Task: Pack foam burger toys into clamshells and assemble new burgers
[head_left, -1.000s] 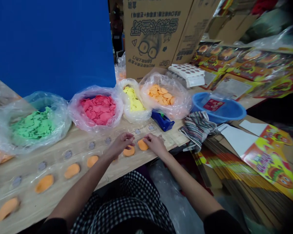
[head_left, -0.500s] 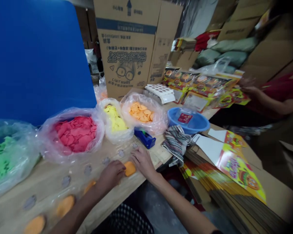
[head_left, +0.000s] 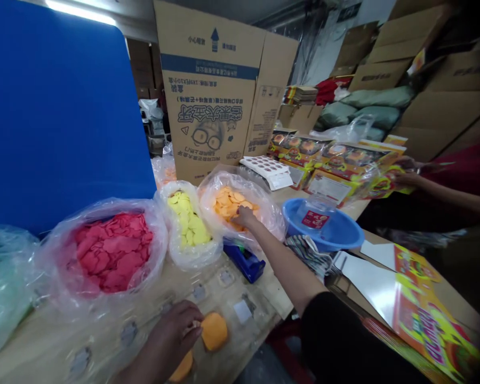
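L hand (head_left: 170, 341) at near table edge, fingers curled, right by an orange foam disc (head_left: 214, 330); can't tell if it's gripping. 2nd orange disc (head_left: 182, 368) just below it, partly behind the hand. R hand (head_left: 244, 216) reaching fwd into clear bag of orange discs (head_left: 228, 205), on top of the pile, grip not clear. Hands well apart.

Under L hand, clear plastic sheet (head_left: 144, 325) on wood table (head_left: 278, 301), w/ grey round patches in a row. Blue tape dispenser (head_left: 244, 261) just below R forearm. Bag of yellow discs (head_left: 188, 226) beside orange bag, bag of pink discs (head_left: 112, 253) next along, pale green bag (head_left: 4, 288) cut off at L edge of view.

Past R arm: blue plastic basin (head_left: 324, 226), striped cloth (head_left: 308, 253), white holed tray (head_left: 266, 172). Printed card sheets (head_left: 432, 330) at R table corner. Big cardboard box (head_left: 210, 101) at far edge, blue board (head_left: 56, 122) to its L. Co-worker's hands (head_left: 404, 173) far R, on a printed card.
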Tool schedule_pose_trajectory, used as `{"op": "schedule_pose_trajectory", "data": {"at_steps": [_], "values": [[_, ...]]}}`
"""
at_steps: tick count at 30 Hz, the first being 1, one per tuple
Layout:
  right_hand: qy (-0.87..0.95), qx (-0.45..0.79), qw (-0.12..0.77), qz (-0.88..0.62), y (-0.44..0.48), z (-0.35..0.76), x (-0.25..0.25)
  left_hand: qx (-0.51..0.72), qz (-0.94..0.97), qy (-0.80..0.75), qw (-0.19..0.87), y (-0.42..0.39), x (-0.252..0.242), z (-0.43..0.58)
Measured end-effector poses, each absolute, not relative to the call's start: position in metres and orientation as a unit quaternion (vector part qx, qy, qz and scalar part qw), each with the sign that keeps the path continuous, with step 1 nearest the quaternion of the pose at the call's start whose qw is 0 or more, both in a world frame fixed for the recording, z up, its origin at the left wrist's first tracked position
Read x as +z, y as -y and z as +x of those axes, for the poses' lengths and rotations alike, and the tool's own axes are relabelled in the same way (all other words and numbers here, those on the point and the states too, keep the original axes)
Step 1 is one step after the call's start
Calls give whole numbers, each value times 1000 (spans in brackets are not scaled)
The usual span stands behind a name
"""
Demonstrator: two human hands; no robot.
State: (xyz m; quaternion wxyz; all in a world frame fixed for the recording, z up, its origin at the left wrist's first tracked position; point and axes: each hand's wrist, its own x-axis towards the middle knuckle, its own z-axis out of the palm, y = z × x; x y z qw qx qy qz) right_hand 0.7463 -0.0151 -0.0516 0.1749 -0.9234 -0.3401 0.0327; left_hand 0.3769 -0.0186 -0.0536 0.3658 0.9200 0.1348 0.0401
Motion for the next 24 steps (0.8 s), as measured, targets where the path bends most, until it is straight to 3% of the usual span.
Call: {"op": "schedule_pose_trajectory", "data": {"at_steps": [6,12,20,24], "values": [[380,58,180,-906,19,773,-75,7,907,-148,394,5,-55,371],[380,15,255,-889,29,776,-67,14,898,-155,412,0,-56,373],[289,-38,460,-839,54,748,-23,23,895,-156,418,0,-56,370],[315,102,642,-691,97,690,-12,22,899,-148,411,2,-47,370]]}}
